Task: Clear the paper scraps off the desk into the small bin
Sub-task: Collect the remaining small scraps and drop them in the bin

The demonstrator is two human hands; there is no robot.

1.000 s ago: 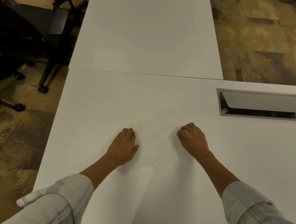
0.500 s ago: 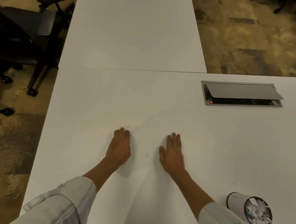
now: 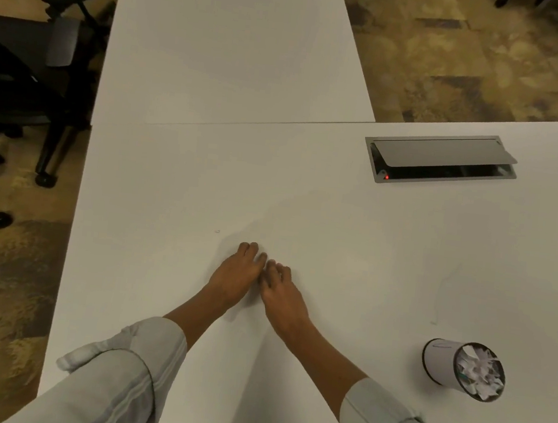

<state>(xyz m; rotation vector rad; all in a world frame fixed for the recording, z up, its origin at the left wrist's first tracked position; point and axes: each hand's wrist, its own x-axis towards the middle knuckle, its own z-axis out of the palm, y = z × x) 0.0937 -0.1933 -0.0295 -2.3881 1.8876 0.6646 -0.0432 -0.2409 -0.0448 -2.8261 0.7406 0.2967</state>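
Observation:
My left hand and my right hand lie palm down on the white desk, side by side with their fingertips touching. I cannot see whether anything lies under or between them. A tiny scrap rests on the desk just beyond and left of my left hand. The small white bin stands at the lower right, apart from my right hand, with white paper scraps filling it.
A grey cable hatch with its lid half raised sits in the desk at the far right. A second white desk adjoins at the back. Black office chairs stand on the carpet to the left.
Both hands have slid inward across the desk until they touch. The view has shifted, so the bin shows more fully at the lower right.

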